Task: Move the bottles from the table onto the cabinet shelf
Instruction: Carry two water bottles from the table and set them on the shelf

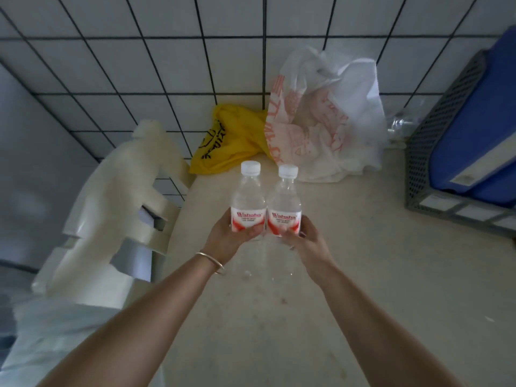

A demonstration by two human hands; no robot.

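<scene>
Two clear water bottles with white caps and red-and-white labels stand side by side, touching, over the middle of the beige table [363, 275]. My left hand [226, 238] is wrapped around the lower part of the left bottle [248, 202]. My right hand [304, 241] grips the lower part of the right bottle [284, 205]. Both bottles are upright and both caps are on. The cabinet shelf is not in view.
A yellow plastic bag [223, 143] and a white bag with red print [326, 121] lie at the table's back against the tiled wall. A grey mesh basket [424, 163] holding blue items sits at right. A white plastic chair [117, 213] stands left of the table.
</scene>
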